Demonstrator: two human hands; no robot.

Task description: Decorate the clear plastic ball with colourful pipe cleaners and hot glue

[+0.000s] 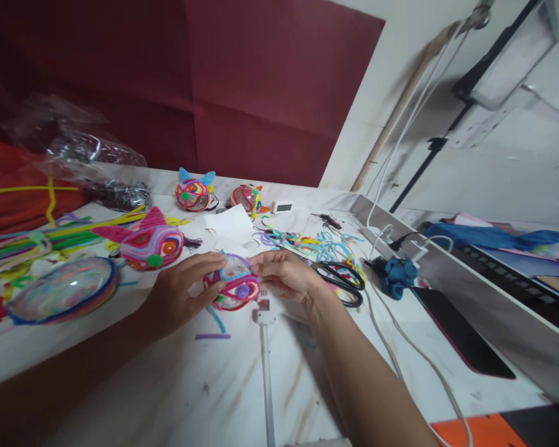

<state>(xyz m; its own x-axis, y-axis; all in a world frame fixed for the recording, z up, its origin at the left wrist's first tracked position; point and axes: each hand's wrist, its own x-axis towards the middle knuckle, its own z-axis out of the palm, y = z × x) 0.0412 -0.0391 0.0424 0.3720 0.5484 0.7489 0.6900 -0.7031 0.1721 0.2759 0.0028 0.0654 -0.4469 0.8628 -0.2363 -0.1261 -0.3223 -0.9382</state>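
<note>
Between my two hands is a small pipe-cleaner animal mask (233, 294), pink and red with a purple eye and a clear part at its top. My left hand (186, 288) grips it from the left, fingers over the upper edge and thumb on the front. At its upper right, my right hand (284, 273) pinches the end of a light purple pipe cleaner (237, 259) that arches over the top. Just below lie a cut blue piece and a short purple pipe-cleaner piece (213, 336) on the table. Black-handled scissors (342, 282) rest beside my right wrist.
A pink-eared mask (153, 247) and a clear oval shell with a blue rim (68, 292) lie left. Two finished-looking masks (194, 194) stand behind. Pipe-cleaner scraps (326, 245) spread at back right. A cable (400, 329) and a black phone-like slab (461, 332) lie right.
</note>
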